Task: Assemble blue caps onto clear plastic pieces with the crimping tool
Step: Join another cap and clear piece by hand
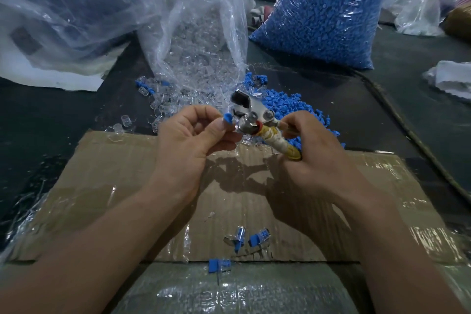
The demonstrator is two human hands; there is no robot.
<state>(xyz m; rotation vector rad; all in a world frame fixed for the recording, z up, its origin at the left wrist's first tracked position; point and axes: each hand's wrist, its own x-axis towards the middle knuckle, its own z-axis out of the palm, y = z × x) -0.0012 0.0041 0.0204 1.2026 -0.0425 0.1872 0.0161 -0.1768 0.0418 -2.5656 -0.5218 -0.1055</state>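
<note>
My left hand (193, 135) pinches a blue cap (227, 120) between thumb and fingers, right beside the metal head of the crimping tool (251, 112). Any clear piece under the cap is hidden by my fingers. My right hand (313, 145) grips the tool's tape-wrapped yellow handles (277, 140). Loose blue caps (288, 102) lie in a pile behind the tool. Loose clear plastic pieces (163, 104) spill from an open clear bag (196, 41). Three assembled pieces with blue caps (258, 237) lie on the cardboard near me.
A taped cardboard sheet (127, 186) covers the dark table under my arms. A large bag of blue caps (328, 13) stands at the back right. A big crumpled plastic bag (63, 7) fills the back left. White cloth (451, 79) lies at the right edge.
</note>
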